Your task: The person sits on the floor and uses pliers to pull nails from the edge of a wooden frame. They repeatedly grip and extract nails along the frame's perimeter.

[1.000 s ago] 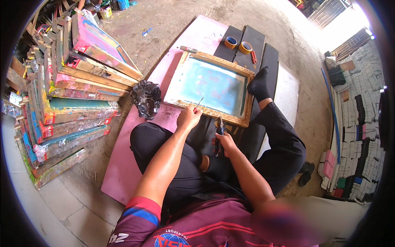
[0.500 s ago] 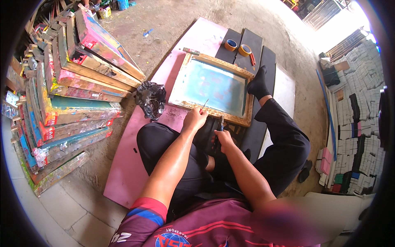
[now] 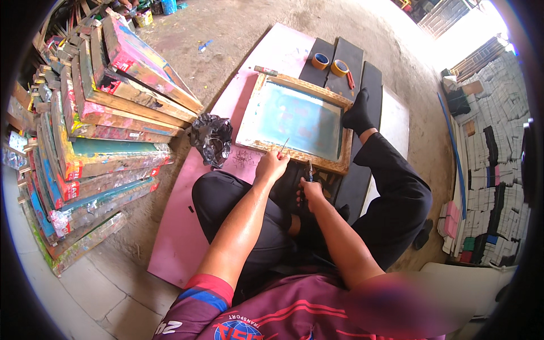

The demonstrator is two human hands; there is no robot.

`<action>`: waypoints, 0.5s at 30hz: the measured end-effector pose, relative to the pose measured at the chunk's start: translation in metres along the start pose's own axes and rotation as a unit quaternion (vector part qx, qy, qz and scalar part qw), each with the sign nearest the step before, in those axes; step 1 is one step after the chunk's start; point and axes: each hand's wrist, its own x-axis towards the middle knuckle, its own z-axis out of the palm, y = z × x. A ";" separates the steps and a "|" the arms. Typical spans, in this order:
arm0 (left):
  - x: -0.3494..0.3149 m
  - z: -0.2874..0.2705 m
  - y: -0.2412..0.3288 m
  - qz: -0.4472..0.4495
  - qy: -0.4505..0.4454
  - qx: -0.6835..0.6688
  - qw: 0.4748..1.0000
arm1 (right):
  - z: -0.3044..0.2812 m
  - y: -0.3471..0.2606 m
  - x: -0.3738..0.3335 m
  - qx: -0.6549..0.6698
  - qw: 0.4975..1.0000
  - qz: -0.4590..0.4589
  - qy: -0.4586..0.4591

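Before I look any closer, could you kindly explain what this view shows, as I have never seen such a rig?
Certainly. There is no machine here, just a seated person's two bare hands. The view comes from a wide fisheye camera on their head, looking down, so straight edges bend near the rim.

A wooden frame with a bluish middle lies over a pink board and dark boards. Beyond it are two tape rolls and a red tool.

The left hand holds a thin pointed tool; the right hand holds a dark tool, its exact kind hard to tell.
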 end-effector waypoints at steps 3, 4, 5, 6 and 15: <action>0.001 0.000 0.000 -0.009 -0.005 0.016 1.000 | -0.003 0.001 -0.002 0.011 1.000 0.012 -0.024; 0.002 0.002 0.001 -0.012 -0.007 0.022 1.000 | -0.006 0.001 0.000 0.014 0.999 0.013 -0.031; 0.002 0.003 0.000 -0.008 -0.005 0.014 1.000 | -0.010 0.001 0.001 0.028 0.998 0.015 -0.048; 0.002 0.004 0.000 -0.004 -0.004 0.006 1.000 | -0.013 0.002 0.002 0.043 0.997 0.016 -0.065; 0.011 0.026 -0.020 0.053 -0.053 -0.099 0.992 | -0.027 -0.001 -0.025 0.011 0.982 -0.037 -0.186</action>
